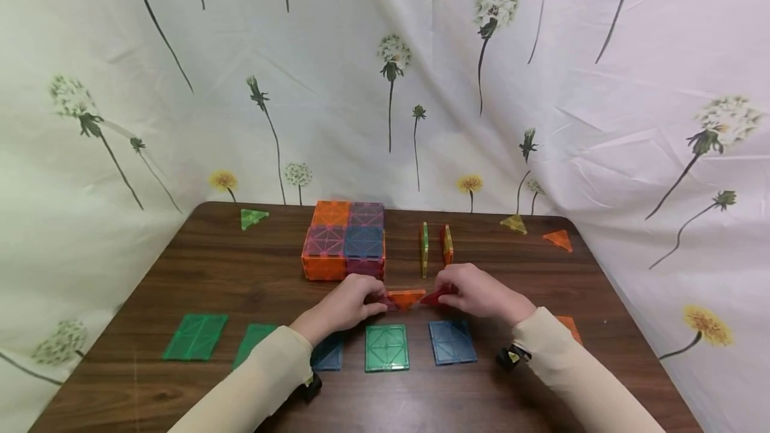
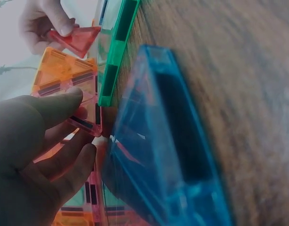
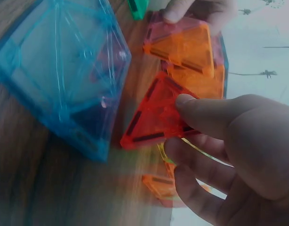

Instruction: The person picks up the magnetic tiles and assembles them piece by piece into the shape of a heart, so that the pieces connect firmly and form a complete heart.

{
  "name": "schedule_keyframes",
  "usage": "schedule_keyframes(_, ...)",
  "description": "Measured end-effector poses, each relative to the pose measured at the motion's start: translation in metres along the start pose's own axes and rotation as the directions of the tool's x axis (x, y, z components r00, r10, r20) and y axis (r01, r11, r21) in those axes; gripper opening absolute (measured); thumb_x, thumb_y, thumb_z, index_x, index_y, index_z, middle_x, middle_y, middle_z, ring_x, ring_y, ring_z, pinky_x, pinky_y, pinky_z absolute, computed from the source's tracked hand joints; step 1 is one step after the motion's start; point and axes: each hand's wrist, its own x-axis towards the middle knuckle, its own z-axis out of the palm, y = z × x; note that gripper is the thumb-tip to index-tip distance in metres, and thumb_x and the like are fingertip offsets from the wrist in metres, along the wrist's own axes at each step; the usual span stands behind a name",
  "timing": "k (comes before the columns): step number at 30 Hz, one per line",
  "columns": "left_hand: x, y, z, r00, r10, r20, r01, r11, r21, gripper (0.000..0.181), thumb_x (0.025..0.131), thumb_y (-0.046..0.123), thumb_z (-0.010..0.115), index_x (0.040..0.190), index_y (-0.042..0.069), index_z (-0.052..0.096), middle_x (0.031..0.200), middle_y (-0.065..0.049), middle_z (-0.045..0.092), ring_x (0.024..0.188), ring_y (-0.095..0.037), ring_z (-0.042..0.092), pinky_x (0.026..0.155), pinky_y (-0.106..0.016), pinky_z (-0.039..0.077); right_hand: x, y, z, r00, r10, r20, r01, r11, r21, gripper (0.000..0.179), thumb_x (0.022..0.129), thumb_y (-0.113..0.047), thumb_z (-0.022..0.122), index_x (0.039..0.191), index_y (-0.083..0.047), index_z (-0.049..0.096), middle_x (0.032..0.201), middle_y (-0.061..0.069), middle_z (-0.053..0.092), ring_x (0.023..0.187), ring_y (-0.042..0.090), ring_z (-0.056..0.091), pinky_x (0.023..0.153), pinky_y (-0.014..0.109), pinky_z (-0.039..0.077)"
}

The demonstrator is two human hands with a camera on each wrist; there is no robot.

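My left hand (image 1: 355,296) pinches a pink triangular magnetic tile (image 3: 159,31) between thumb and fingers. Edge to edge with it is an orange triangular tile (image 1: 406,297), tilted up in front of the block. Across from it, my right hand (image 1: 478,293) pinches a red triangular tile (image 3: 153,115) by one side, its far corner pointing at the orange one. In the head view the red corner comes right up to the orange tile's edge. Below the hands lie a green square tile (image 1: 387,348) and a blue square tile (image 1: 452,342).
A block of joined orange, purple and blue tiles (image 1: 325,240) stands behind my left hand. Narrow upright tiles (image 1: 424,249) stand to its right. More green squares (image 1: 195,337) lie at left. Loose triangles, green (image 1: 252,218), yellow (image 1: 514,223) and orange (image 1: 559,240), lie toward the back edge.
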Motion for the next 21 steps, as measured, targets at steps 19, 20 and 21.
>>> schedule_keyframes(19, 0.0039, 0.0011, 0.0030, 1.000, -0.009, 0.000, 0.009, 1.000, -0.011, 0.005, 0.094, 0.012, 0.081, 0.093, 0.014, 0.076, 0.085, 0.009, 0.070, 0.077, -0.005, 0.059, 0.076, -0.028, 0.056, 0.0073, -0.0074, 0.0065, 0.999, 0.048, -0.001, -0.048, 0.999, 0.023, 0.013, 0.093, -0.020, 0.083, 0.103, -0.020, 0.074, 0.096, -0.007, 0.066, 0.081, 0.007, 0.059, 0.074, 0.024, 0.057)
schedule_keyframes(20, 0.0040, 0.0016, 0.0031, 1.000, -0.013, 0.000, 0.013, 1.000, -0.011, 0.005, 0.094, 0.012, 0.081, 0.093, 0.014, 0.076, 0.084, 0.009, 0.070, 0.077, -0.006, 0.059, 0.075, -0.028, 0.056, 0.0072, -0.0073, 0.0066, 0.999, 0.048, -0.004, -0.048, 0.999, 0.022, 0.013, 0.093, -0.020, 0.083, 0.102, -0.020, 0.074, 0.095, -0.007, 0.066, 0.081, 0.006, 0.059, 0.074, 0.024, 0.057)
schedule_keyframes(21, 0.0045, 0.0019, 0.0034, 1.000, -0.015, 0.001, 0.015, 1.000, -0.010, 0.006, 0.093, 0.012, 0.081, 0.093, 0.014, 0.076, 0.084, 0.009, 0.069, 0.076, -0.006, 0.058, 0.075, -0.028, 0.056, 0.0072, -0.0072, 0.0066, 0.999, 0.047, -0.007, -0.047, 0.999, 0.021, 0.013, 0.093, -0.020, 0.083, 0.102, -0.020, 0.074, 0.095, -0.007, 0.066, 0.081, 0.006, 0.059, 0.074, 0.024, 0.057)
